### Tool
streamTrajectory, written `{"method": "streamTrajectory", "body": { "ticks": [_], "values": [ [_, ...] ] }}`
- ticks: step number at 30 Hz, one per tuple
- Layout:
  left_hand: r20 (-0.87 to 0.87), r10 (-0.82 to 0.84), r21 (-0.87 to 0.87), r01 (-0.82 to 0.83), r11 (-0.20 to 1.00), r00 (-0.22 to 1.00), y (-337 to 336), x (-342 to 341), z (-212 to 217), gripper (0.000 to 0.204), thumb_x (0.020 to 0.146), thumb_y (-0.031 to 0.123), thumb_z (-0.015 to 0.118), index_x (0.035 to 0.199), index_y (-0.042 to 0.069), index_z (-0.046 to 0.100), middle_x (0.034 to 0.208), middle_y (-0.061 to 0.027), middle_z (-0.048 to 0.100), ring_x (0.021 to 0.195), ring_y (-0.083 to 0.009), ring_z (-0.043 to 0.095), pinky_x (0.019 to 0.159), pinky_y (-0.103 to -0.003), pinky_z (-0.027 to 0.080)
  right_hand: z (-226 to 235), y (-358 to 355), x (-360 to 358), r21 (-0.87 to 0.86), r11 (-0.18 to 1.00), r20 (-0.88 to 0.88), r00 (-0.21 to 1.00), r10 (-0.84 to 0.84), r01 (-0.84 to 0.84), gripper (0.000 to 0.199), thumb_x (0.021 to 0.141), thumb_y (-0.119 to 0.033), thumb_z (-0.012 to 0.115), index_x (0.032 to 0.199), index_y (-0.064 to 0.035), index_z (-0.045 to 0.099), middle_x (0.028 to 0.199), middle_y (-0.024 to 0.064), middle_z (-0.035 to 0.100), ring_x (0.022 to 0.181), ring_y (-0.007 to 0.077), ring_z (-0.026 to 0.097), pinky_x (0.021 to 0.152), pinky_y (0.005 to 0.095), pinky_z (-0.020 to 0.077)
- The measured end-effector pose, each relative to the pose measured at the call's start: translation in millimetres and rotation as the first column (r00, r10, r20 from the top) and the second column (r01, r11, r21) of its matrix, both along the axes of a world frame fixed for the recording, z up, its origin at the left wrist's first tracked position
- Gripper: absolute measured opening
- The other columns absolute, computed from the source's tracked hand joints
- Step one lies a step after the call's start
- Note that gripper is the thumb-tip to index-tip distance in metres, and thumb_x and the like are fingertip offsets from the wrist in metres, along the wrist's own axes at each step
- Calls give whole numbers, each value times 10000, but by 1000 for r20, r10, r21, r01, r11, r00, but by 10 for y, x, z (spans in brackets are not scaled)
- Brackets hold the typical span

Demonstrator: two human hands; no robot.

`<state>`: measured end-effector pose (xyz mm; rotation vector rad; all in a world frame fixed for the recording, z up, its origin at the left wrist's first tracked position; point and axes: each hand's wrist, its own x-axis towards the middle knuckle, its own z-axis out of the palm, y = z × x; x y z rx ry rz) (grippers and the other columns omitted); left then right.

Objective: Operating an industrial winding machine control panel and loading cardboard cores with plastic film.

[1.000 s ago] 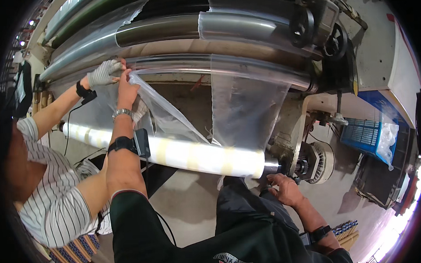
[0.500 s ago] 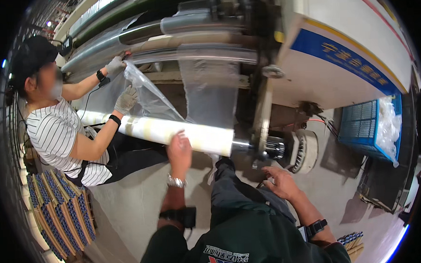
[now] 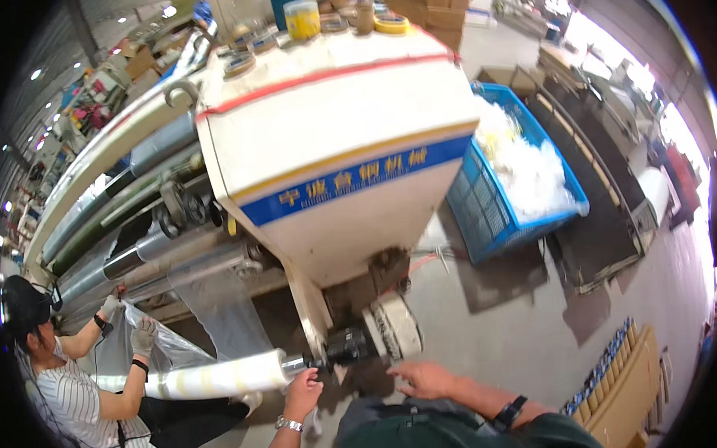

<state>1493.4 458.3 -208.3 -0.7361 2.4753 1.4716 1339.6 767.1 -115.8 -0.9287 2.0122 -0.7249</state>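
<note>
A white film roll lies horizontally low at the machine's front, with a metal shaft end at its right. My left hand, with a wristwatch, curls around that shaft end. My right hand hovers with fingers spread just right of the black motor and pale pulley, touching nothing. A co-worker in a striped shirt sits at the left, gloved hands holding the clear film sheet that hangs from the rollers.
The large cream machine housing with a blue stripe stands above, tape rolls and a jar on top. A blue crate of white scraps sits to the right. Long rollers run off left. Stacked cardboard tubes lie at lower right.
My left hand slid from the top of the roll to its right shaft end. My head turned, bringing the housing and crate into view. The co-worker keeps hold of the film.
</note>
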Motion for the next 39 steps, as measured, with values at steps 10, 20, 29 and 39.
{"method": "streamTrajectory", "body": {
  "ticks": [10, 20, 29, 39],
  "values": [
    [-481, 231, -44, -286, 957, 846, 1330, -2210, 734, 305, 843, 89, 616, 1139, 14, 600, 993, -100, 673, 881, -147, 639, 783, -285, 509, -407, 1551, -1336, -102, 994, 1, 1000, -28, 28, 463, 862, -260, 642, 1285, -110, 530, 1129, 133, 620, 983, 304, 626, 840, 418, 500],
    [-557, 380, 207, -319, 925, 739, 2349, -4398, 1402, 466, 843, 63, 621, 1290, 13, 500, 1219, -146, 576, 984, -170, 604, 856, -302, 499, 231, 3456, -2887, -153, 966, -135, 964, -231, 209, 438, 790, -182, 689, 1198, -68, 576, 1077, 137, 633, 963, 284, 639, 832, 385, 506],
    [-573, 489, 221, -451, 865, 658, 2255, -5094, 1313, 266, 861, 35, 616, 1105, -41, 542, 1058, -120, 611, 923, -154, 609, 787, -293, 545, 96, 3491, -4156, -154, 975, -173, 967, -189, 163, 436, 776, -152, 696, 1185, -54, 581, 1069, 149, 639, 937, 290, 645, 844, 374, 507],
    [-444, 651, 345, -553, 758, 615, 2400, -5343, 1340, 114, 836, 21, 580, 937, -30, 564, 883, -90, 615, 793, -151, 622, 719, -308, 565, 179, 3169, -5740, -41, 943, -147, 931, -333, 331, 433, 798, -168, 687, 1198, -49, 570, 1090, 154, 639, 971, 296, 635, 851, 384, 502]
  ]
}}
